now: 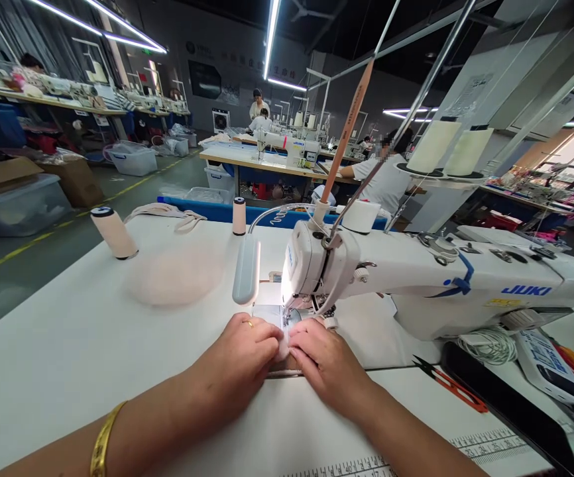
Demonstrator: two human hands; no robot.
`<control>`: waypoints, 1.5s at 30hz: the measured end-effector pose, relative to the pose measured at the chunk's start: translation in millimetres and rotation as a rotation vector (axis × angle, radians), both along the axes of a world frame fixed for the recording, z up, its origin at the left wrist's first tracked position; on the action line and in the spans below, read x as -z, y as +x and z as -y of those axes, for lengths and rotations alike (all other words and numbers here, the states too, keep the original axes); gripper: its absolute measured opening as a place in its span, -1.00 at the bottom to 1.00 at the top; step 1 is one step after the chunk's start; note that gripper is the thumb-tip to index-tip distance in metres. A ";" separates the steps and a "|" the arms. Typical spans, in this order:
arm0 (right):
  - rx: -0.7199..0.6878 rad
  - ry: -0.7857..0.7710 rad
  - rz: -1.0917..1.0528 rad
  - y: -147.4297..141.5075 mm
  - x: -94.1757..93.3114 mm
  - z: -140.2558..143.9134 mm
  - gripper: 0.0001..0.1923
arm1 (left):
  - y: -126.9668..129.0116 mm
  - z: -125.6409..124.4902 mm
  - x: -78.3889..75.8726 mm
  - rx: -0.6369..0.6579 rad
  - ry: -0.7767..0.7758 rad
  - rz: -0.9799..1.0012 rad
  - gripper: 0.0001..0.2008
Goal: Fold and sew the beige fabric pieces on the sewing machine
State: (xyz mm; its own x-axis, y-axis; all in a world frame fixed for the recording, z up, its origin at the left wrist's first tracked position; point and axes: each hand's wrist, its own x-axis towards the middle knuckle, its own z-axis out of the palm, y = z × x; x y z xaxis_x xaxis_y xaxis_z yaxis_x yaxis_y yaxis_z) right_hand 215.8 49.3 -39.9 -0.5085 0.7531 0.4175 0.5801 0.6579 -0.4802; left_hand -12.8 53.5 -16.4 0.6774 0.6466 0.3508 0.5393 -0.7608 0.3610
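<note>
A: In the head view, how far has the work advanced?

B: Sewing appears to be in hand. The pale cloth (283, 347) lies at the needle end of the sewing machine (431, 281), between the two hands. Any finished seam is hidden, so the amount done cannot be told; the cloth is not yet clear of the needle, which suggests that some stitching remains.

A: And the material to the right?

B: A wider light fabric (374, 334) spreads beneath the machine arm on the white surface (68, 344). Whether it joins the cloth in front is not discernible.

A: How are the hands disposed?

B: The left hand (253, 348) is curled, its thumb and forefinger closed on the cloth just left of the needle. The right hand (331, 363) mirrors it, fingers bent and their tips drawn together on the cloth's right side. The fingertips of both hands nearly meet.
</note>
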 end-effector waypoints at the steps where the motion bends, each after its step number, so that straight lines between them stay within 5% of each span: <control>1: 0.006 -0.012 -0.023 -1.1 1.0 -0.8 -0.78 | 1.9 -2.6 3.7 -0.012 -0.003 0.046 -0.74; 10: 0.214 -0.027 -0.128 -11.6 -2.4 -2.8 -0.79 | 15.6 -25.2 3.5 -0.113 -0.171 0.176 -0.93; 16: 0.255 0.021 -0.135 -14.7 -0.3 -2.8 -0.78 | 11.0 -31.5 8.7 -0.080 -0.186 0.155 -0.71; 22: 0.183 0.018 -0.113 -10.8 -0.7 -2.4 -0.77 | 7.2 -35.5 15.4 -0.065 -0.094 0.133 -0.74; 27: 0.003 0.113 0.175 2.4 -3.3 4.8 -0.75 | 2.4 -21.2 14.3 0.092 0.143 0.067 -0.73; 33: -0.039 0.111 0.210 6.7 -6.1 8.2 -0.65 | -2.2 -7.2 11.6 0.142 0.111 0.068 -0.68; 45: -0.008 0.111 0.208 4.1 -3.5 2.8 -0.57 | -2.8 -17.6 14.4 0.122 0.168 0.063 -0.71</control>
